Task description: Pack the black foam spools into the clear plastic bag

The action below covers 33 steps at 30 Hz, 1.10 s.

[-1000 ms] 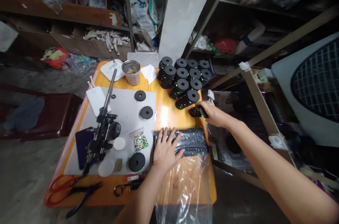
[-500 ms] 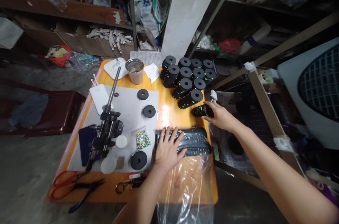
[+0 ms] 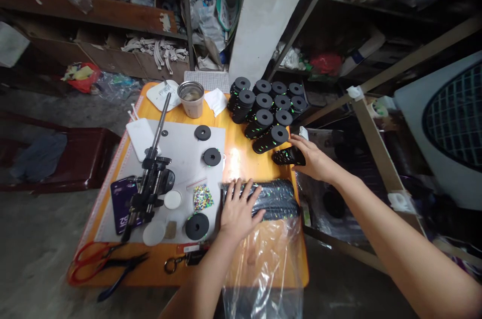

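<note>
My left hand (image 3: 241,213) lies flat, fingers spread, on a clear plastic bag (image 3: 263,253). Inside the bag are rows of black discs (image 3: 278,198) with bright green and yellow specks, lying on their sides. At the table's right edge, a shorter stack of black discs (image 3: 286,156) lies on its side. My right hand (image 3: 314,158) is beside the near end of that stack, thumb and fingers apart; whether it touches the stack I cannot tell. Just behind stand several taller stacks of black ring discs (image 3: 263,102) with centre holes.
A clamp-like metal device with a rod (image 3: 150,178) rests on a grey mat (image 3: 181,158). Single black discs (image 3: 197,226), a bead packet (image 3: 203,197), a phone (image 3: 124,203), scissors (image 3: 88,261), pliers (image 3: 122,271) and a steel cup (image 3: 191,100) share the table.
My right hand has shifted slightly right and its fingers have opened from around the short stack. That stack and my left hand stay in place.
</note>
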Each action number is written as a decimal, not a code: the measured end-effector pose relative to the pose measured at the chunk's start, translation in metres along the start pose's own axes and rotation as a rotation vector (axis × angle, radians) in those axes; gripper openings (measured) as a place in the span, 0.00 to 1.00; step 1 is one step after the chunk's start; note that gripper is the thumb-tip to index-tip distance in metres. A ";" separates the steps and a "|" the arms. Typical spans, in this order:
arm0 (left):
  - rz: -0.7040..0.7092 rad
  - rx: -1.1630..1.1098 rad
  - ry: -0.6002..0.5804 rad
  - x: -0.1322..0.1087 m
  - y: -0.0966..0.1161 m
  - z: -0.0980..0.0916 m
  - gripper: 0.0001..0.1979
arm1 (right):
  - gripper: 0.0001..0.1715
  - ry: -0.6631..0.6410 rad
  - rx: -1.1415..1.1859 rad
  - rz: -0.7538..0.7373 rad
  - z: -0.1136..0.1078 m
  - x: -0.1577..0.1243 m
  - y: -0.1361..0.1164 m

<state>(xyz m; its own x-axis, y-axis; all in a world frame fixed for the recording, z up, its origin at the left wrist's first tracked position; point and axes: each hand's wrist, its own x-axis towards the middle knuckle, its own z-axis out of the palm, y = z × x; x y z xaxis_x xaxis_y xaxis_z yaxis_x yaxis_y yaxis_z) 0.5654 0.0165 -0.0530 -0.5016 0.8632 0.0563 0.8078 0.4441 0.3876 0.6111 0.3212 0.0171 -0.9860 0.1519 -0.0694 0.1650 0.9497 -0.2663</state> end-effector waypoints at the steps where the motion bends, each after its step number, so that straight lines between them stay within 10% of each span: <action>1: 0.001 0.001 -0.001 0.000 0.000 0.000 0.30 | 0.48 0.037 -0.024 0.002 0.000 -0.002 -0.003; 14: -0.001 -0.005 -0.008 -0.001 0.000 0.002 0.30 | 0.16 0.382 -0.190 0.158 0.024 -0.017 -0.054; 33: 0.005 -0.010 -0.007 -0.001 -0.001 0.001 0.30 | 0.23 0.429 -0.337 0.219 0.051 -0.017 -0.052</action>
<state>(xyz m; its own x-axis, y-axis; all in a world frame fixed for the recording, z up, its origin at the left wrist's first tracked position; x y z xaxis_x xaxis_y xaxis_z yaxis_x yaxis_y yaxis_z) 0.5660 0.0155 -0.0545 -0.4957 0.8669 0.0516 0.8068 0.4377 0.3968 0.6208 0.2558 -0.0167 -0.8635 0.3851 0.3256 0.4181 0.9077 0.0352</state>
